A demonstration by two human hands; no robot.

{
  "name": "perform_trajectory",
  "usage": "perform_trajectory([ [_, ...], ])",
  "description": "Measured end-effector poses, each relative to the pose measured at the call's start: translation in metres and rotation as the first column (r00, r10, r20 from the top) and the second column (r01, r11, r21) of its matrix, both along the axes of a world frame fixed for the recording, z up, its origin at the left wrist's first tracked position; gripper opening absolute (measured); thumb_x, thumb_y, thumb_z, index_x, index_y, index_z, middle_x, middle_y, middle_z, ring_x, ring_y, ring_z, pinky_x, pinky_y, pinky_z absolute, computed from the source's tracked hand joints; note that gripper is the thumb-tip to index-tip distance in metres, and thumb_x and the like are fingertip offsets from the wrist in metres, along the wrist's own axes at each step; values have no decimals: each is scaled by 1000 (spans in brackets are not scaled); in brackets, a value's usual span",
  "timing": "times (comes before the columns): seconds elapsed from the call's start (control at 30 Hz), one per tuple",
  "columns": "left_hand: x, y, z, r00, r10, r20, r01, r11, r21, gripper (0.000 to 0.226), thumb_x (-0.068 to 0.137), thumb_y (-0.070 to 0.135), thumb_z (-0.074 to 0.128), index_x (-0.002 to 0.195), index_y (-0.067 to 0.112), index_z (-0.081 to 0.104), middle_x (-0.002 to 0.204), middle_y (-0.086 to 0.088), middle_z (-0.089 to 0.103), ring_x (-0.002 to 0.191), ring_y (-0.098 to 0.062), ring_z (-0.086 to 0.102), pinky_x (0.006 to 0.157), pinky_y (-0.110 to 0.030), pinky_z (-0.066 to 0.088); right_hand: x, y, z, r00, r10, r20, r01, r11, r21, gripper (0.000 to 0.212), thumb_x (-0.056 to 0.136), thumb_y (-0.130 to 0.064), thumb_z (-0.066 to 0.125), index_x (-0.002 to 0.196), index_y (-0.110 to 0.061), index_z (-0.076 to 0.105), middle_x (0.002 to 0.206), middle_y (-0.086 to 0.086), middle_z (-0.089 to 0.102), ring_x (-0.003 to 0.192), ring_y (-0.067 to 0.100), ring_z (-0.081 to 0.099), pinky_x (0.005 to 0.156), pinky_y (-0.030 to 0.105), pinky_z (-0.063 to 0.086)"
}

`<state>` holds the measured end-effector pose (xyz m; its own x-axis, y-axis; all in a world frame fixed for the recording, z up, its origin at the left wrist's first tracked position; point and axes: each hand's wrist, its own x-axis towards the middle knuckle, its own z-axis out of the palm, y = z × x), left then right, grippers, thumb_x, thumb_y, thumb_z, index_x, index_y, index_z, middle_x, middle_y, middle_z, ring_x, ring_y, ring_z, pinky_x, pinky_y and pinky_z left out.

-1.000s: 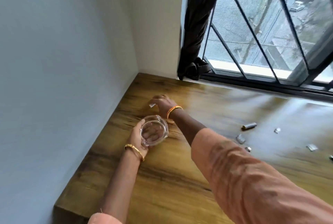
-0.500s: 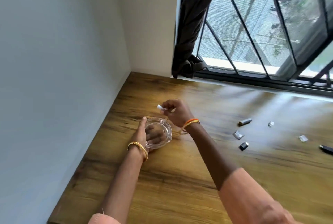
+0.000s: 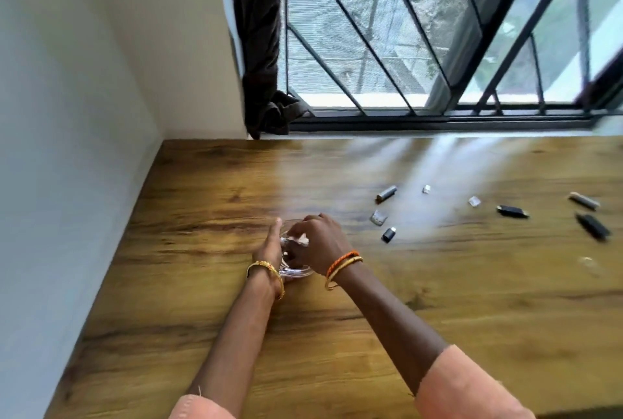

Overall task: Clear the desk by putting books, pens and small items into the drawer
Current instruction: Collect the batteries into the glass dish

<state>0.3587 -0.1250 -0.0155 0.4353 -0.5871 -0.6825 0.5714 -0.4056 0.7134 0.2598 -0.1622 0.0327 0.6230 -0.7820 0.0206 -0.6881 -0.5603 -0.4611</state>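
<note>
Head view. A clear glass bowl (image 3: 292,271) sits on the wooden desk (image 3: 438,317) at centre-left of the frame, mostly hidden by both hands. The left hand (image 3: 269,250) rests against the bowl's left side, fingers straight and pointing toward the top of the frame. The right hand (image 3: 317,243) hangs over the bowl, wrist to lower right, fingers curled down around a small pale item (image 3: 298,241); its shape and long axis cannot be told.

Right of centre, small items lie scattered and apart: a grey cylinder (image 3: 386,193) with its axis running lower left to upper right, a black adapter (image 3: 388,235), a black stick (image 3: 512,211) lying nearly level, and another (image 3: 593,226) slanting down-right.
</note>
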Motion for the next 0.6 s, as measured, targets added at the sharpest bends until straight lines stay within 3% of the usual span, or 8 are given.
perform_trajectory([
  [0.07, -8, -5, 2, 1000, -8, -31, 7, 1000, -12, 62, 74, 59, 66, 100, 3, 66, 96, -25, 70, 82, -37, 69, 82, -58, 53, -20, -14, 9, 969, -134, 210, 119, 989, 84, 17, 83, -16, 66, 97, -9, 74, 96, 12, 71, 87, 26, 64, 80, 35, 51],
  [0.13, -15, -10, 4, 997, -19, -72, 17, 999, -33, 62, 78, 57, 64, 103, 0, 63, 96, -27, 68, 78, -37, 67, 83, -59, 52, -50, -37, 14, 852, -337, 400, 305, 941, 143, 14, 81, -1, 64, 89, -4, 75, 89, 15, 73, 78, 25, 66, 78, 28, 52],
  [0.2, -22, -15, 3, 994, -57, -90, 54, 998, -36, 61, 82, 57, 60, 100, -1, 62, 95, -29, 66, 76, -35, 66, 85, -58, 51, -91, -65, 12, 770, -505, 390, 480, 861, 166, 22, 80, 6, 57, 91, -2, 74, 93, 16, 73, 83, 23, 66, 74, 9, 44],
  [0.3, -39, -23, 5, 991, -82, -105, 78, 996, -44, 58, 82, 56, 60, 98, 0, 63, 95, -27, 65, 69, -33, 65, 82, -55, 53, -155, -107, -6, 745, -624, 236, 625, 776, 80, 37, 76, 8, 50, 101, -7, 72, 108, 17, 67, 100, 31, 62, 89, 18, 40],
  [0.37, -52, -31, 3, 992, -83, -99, 79, 996, -43, 62, 82, 56, 61, 103, -2, 64, 97, -29, 65, 70, -34, 66, 80, -58, 53, -171, -127, -20, 849, -505, 158, 510, 860, 8, 46, 72, 4, 47, 110, -9, 69, 119, 18, 61, 112, 36, 55, 98, 28, 38],
  [0.43, -67, -38, 5, 994, -76, -79, 73, 997, -39, 59, 84, 55, 59, 99, -2, 64, 85, -26, 68, 63, -33, 67, 72, -56, 55, -160, -138, -27, 964, -264, 12, 264, 964, -32, 53, 75, -1, 51, 125, -13, 61, 136, 17, 50, 125, 35, 45, 106, 33, 32],
  [0.53, -89, -44, 6, 994, -21, -104, 18, 999, -27, 47, 86, 50, 59, 91, 3, 62, 67, -19, 69, 51, -30, 67, 45, -44, 56, -134, -147, -32, 983, -66, -171, 56, 997, -61, 46, 87, -20, 56, 132, -27, 54, 144, 5, 45, 132, 27, 39, 107, 38, 33],
  [0.6, -101, -46, 5, 994, 0, -108, -2, 1000, -24, 52, 85, 51, 60, 103, 2, 63, 87, -24, 70, 66, -32, 68, 45, -37, 56, -128, -155, -39, 991, -46, -126, 34, 994, -102, 36, 85, -18, 60, 120, -23, 64, 131, 7, 55, 120, 32, 48, 99, 36, 40],
])
